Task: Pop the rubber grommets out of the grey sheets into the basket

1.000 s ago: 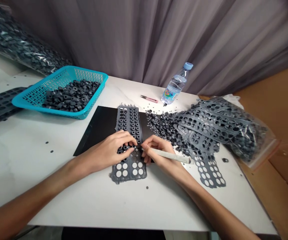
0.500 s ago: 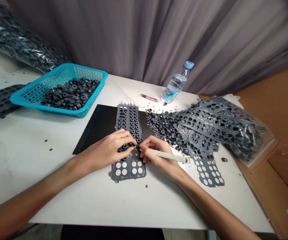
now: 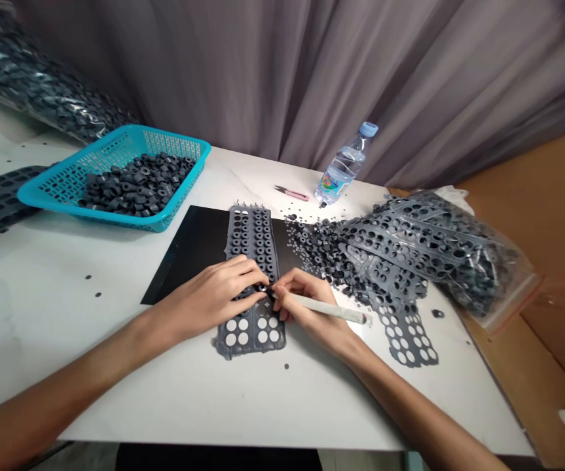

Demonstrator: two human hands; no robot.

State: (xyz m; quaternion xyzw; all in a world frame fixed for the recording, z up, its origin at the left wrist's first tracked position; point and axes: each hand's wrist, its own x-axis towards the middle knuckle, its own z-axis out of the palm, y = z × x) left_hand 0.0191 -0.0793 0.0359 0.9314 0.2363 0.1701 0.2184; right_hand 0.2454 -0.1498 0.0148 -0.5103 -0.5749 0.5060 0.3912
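In front of me a grey moulded rubber sheet (image 3: 253,340) lies partly on a black mat (image 3: 184,248). Its far part carries rows of small ring-shaped pieces, while open round holes at the near end show white table. My left hand (image 3: 223,291) reaches over the sheet, thumb and forefinger closed round a small dark rubber ring (image 3: 262,287). Just right of it, my right hand (image 3: 306,297) grips a slim white pen-like tool (image 3: 334,307). The tool's tip is at the ring, mostly hidden by the fingers, so its kind is unclear.
A blue basket (image 3: 177,212) of loose rings stands back left, near a large plastic bag of rings (image 3: 41,85). Pink-handled thread snips (image 3: 292,193) and a water bottle (image 3: 344,167) are behind. Right lie scattered rings, punched sheets (image 3: 400,235) and a clear bag (image 3: 503,281).
The ring between my left fingertips shows more plainly now. Both hands have barely moved; the whole view has shifted very slightly.
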